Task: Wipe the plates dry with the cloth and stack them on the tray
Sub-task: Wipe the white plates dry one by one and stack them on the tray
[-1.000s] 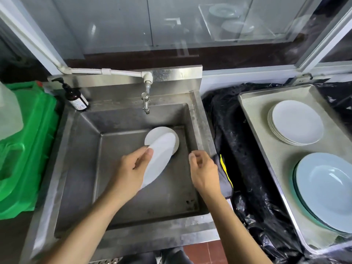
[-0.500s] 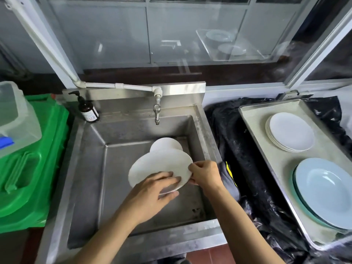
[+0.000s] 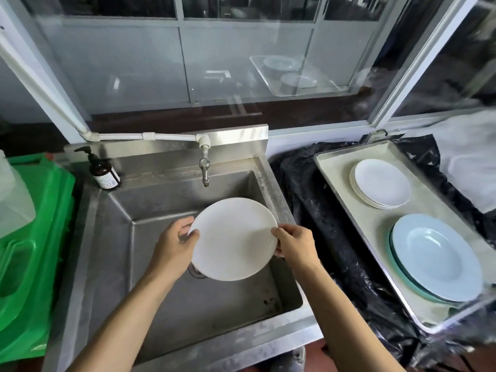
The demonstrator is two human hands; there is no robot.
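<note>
Centrally, round white plate (image 3: pixel 234 238) gripped at opposite rims by left hand (image 3: pixel 174 244) and right hand (image 3: pixel 296 244), fingers clamped on rim, above steel sink (image 3: pixel 166 210).

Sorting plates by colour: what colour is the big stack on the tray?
Pale blue, green rims beneath; head view.

One held plate (image 3: pixel 233 238), two stacks (tray) (image 3: pixel 335 167).
</note>
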